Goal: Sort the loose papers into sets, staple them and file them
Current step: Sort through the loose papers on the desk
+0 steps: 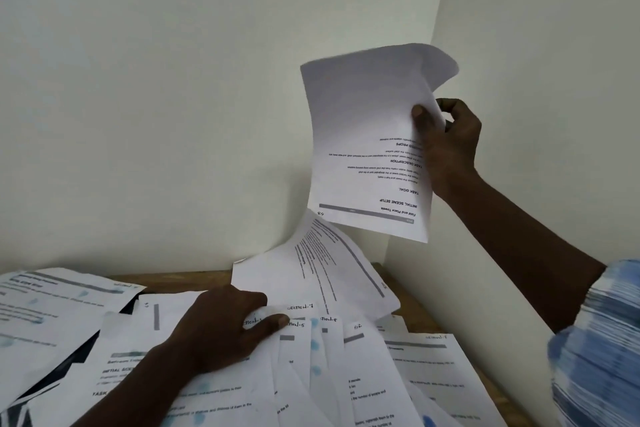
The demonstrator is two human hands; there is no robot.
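Sorting is only just getting going, by the look of it: the right hand (446, 146) is pinching one sheet (367, 135) aloft, the left hand (225, 326) is pressing on the papers (381, 374) lying scattered across the table (180, 282) — stapling and filing are still waiting.

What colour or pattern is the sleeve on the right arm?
Blue and white streaks, blurred; the sleeve shows in the head view, at the right edge.

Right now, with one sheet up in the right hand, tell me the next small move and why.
Probably lower the lifted sheet toward the loose papers and match it to a set. The right hand pinches it in the air, print upside down to the camera, while the left hand rests on the papers, several marked with handwritten section labels.
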